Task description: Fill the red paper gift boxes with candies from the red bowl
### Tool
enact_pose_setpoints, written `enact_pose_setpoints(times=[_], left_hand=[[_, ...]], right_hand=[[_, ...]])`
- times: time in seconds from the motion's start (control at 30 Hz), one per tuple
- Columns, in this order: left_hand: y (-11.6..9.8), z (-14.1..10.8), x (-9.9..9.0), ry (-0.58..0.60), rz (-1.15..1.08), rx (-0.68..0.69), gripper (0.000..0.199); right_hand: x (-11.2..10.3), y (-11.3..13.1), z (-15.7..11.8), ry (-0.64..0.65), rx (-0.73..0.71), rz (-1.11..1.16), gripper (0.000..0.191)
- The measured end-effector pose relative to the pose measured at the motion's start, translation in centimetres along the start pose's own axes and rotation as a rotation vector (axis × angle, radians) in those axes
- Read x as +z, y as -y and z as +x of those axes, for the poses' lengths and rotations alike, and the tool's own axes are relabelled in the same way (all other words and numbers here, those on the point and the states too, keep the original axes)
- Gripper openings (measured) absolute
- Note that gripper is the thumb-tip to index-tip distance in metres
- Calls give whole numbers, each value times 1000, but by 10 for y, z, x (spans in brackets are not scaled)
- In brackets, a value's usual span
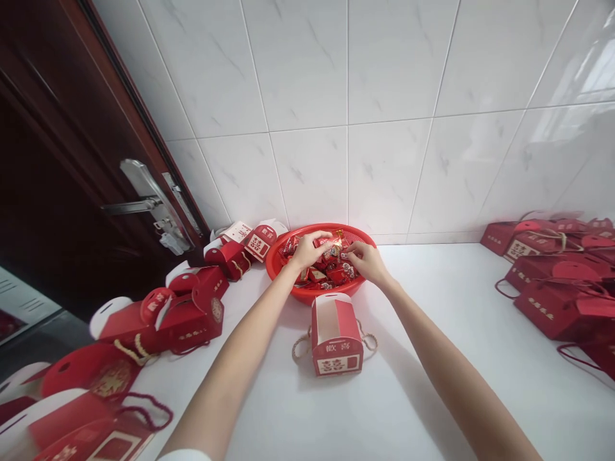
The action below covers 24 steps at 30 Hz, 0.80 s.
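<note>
A red plastic basket (pixel 277 269) full of small red wrapped packets (pixel 341 274) stands against the tiled wall. Over its left part is my left hand (pixel 311 248), its fingers bent around or over the packets; what they hold, if anything, cannot be made out. My right hand (pixel 364 260) reaches in from the right edge, thumb and fingertips pinched together at a small packet. In front of the basket, between my forearms, a red and cream gift box (pixel 336 336) sits upright with its top flaps up and a rope handle on each side.
More red boxes (pixel 192 307) line the left side of the white table (pixel 413 397), some with raised flaps. Another group of red boxes (pixel 552 282) stands at the right. A dark door with a metal handle (pixel 156 205) is at the far left.
</note>
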<state>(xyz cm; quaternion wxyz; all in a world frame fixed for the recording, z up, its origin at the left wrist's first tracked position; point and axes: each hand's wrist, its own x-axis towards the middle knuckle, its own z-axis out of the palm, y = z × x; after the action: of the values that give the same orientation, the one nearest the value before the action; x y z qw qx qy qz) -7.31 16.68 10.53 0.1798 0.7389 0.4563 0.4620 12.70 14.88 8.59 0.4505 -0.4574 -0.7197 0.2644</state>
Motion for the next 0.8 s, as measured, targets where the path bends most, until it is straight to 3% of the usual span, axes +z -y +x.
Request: enact_pose_setpoints(times=[0.13,0.3,0.47,0.67,0.8], left_hand=[[3,2,-1,-108,-98,7,29],[1,2,-1,11,-254,29,42],[-6,-3,-1,140,-280,-7,56],[-5,-3,1,249,-321,-151,79],[-4,-2,3,235,-315,-166,73]], right_hand=[[2,-1,12,116,31,-6,12],[-1,-3,12,11,118,339,38],[-6,-5,9,73,53,538,43],[-1,-13,2,-109,39,608,41],[6,-21,3,-156,35,535,38]])
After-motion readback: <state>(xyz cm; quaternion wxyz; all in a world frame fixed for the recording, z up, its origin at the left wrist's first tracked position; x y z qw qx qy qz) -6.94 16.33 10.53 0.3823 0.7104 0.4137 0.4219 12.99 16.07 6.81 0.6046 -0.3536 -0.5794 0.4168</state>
